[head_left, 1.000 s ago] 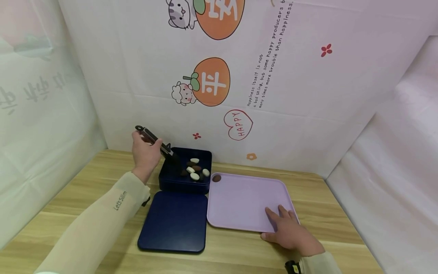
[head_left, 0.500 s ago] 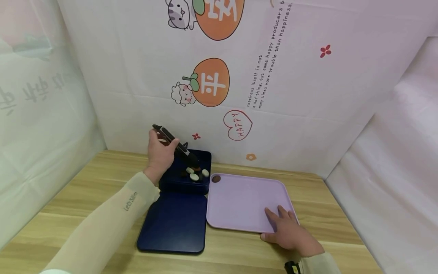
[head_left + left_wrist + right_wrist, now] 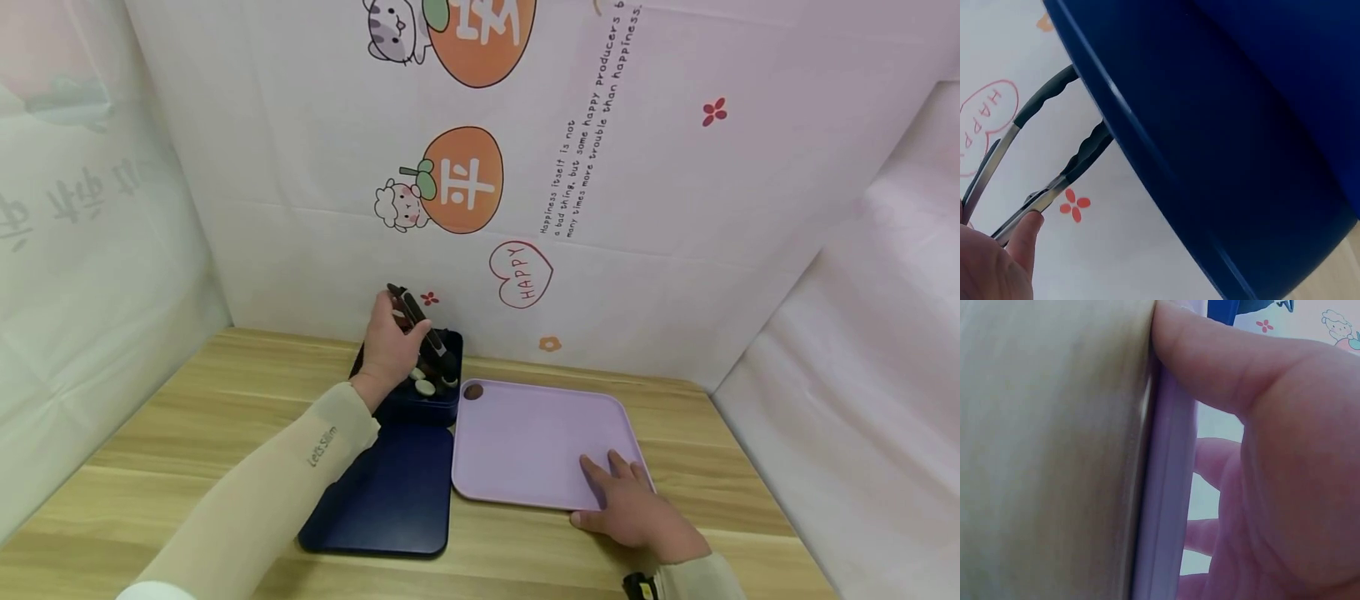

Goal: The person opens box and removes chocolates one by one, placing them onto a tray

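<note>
My left hand grips a pair of black-and-steel kitchen tongs by their arms. The tong heads point down into a navy box at the back of the table. In the left wrist view, the arms of the tongs stand apart, with their ends hidden behind the box wall. Several oval pieces, white and brown, lie in the box, such as a white one near the tong heads. My right hand rests with spread fingers on a lilac tray, its thumb at the front edge.
A brown oval piece sits in the tray's back left corner. A flat navy lid lies in front of the box, partly under my left forearm. White printed cloth rises behind the wooden table.
My left hand has moved right with the tongs, whose heads have shifted from the box's left part toward its right side. My right hand stays in place on the tray.
</note>
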A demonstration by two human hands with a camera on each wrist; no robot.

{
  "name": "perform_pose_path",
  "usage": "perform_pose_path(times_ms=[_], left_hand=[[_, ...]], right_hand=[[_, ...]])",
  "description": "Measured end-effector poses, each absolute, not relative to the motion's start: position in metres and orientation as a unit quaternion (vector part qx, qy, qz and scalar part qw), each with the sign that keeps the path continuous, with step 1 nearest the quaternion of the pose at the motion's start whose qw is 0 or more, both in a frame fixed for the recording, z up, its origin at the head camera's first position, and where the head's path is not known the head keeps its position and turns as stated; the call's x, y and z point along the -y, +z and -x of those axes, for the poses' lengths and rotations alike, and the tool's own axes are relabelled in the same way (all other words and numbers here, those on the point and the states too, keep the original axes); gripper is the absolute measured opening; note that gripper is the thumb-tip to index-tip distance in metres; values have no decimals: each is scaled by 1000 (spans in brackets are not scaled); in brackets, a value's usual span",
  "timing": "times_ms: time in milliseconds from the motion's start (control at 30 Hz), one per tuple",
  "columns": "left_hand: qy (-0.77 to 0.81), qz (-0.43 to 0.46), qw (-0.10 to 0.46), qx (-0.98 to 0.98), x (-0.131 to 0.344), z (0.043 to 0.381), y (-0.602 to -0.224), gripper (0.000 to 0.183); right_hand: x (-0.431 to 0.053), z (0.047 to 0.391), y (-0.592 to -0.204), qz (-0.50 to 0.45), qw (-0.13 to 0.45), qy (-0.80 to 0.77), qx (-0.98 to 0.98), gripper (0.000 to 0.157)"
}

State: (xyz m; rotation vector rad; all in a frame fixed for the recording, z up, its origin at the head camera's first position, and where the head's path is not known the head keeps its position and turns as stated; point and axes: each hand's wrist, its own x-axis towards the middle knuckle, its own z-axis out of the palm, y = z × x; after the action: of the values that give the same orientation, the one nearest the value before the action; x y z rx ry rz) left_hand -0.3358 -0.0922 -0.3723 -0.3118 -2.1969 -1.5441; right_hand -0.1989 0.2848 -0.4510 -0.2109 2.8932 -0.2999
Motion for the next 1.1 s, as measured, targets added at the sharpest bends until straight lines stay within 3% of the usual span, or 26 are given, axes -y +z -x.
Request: perform_pose_path(times_ms=[300,700,1100], left_hand=[[-526,140,219,810,82,340,-376,46],[-560,165,170,794,89,349,-385,56],[-566,157,152,795,84,352,-381,48]], right_hand=[[-283,198,-449,78,106,-109,-985,96],[-285,198,-453,75,109,-98,-986,99],[-283,198,-449,77,105,-96,-987,96]])
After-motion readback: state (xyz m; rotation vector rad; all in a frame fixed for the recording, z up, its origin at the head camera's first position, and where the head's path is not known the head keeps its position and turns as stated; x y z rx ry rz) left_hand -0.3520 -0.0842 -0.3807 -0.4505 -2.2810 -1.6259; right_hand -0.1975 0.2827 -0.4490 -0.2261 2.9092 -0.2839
